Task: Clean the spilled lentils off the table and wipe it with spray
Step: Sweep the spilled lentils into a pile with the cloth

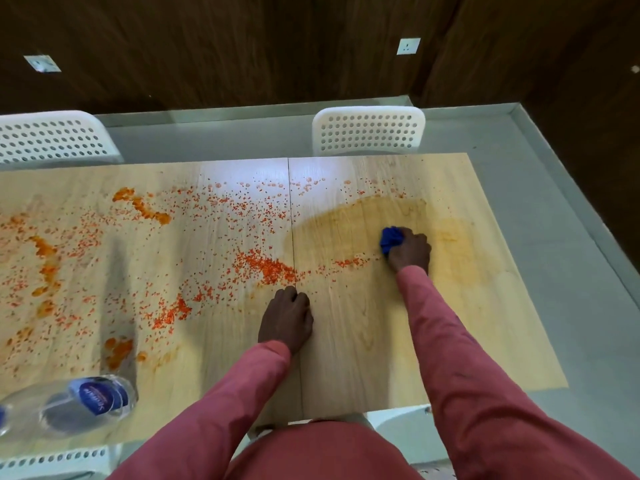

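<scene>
Orange lentils (266, 266) lie scattered over the left and middle of the light wooden table (363, 358), with wet orange clumps further left. My right hand (410, 252) grips a crumpled blue cloth (391, 239) and presses it on the right part of the table, inside a damp wiped patch. My left hand (287, 320) rests on the table near the centre seam with its fingers curled, holding nothing. A clear plastic bottle (69, 405) with a blue label lies at the front left edge.
White perforated chairs stand behind the table at the far left (52, 138) and far right (369, 131); another chair back (52, 460) shows at the near left. Grey floor (554, 237) runs to the right of the table, dark wood panels behind.
</scene>
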